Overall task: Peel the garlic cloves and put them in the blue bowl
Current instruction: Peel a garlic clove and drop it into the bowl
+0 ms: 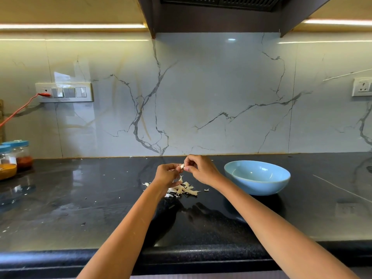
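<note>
Garlic clove (182,166): one, pinched by left hand (168,174), right hand (200,168); one blue bowl (257,185).

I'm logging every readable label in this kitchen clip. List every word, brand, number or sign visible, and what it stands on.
No text can be read anywhere in this view.
Two clear plastic spice jars with blue lids: no label legible.
Grey wall switch panel with the red plug: no markings readable.
White wall socket at the right edge: no markings readable.
Light blue ceramic bowl: plain, no print.
</note>
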